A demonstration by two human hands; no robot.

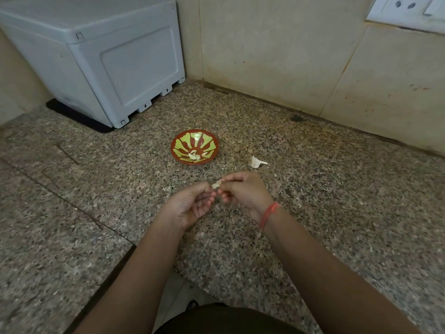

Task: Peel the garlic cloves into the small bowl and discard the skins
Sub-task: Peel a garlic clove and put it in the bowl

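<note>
A small red bowl (pixel 209 138) with a green leaf pattern sits on the granite counter, with a peeled garlic clove (pixel 194 156) lying inside it. Just in front of the bowl, my left hand (pixel 190 204) and my right hand (pixel 243 190) meet above the counter. Both pinch one small garlic clove (pixel 216 184) between their fingertips, and pale skin shows on it. A piece of white garlic skin (pixel 256 162) lies on the counter to the right of the bowl. A red thread band circles my right wrist.
A grey plastic appliance (pixel 101 59) on a black mat stands at the back left. Tiled walls close the corner behind the bowl, with a socket plate (pixel 407 8) at the top right. The speckled counter (pixel 337 201) has an edge near my body.
</note>
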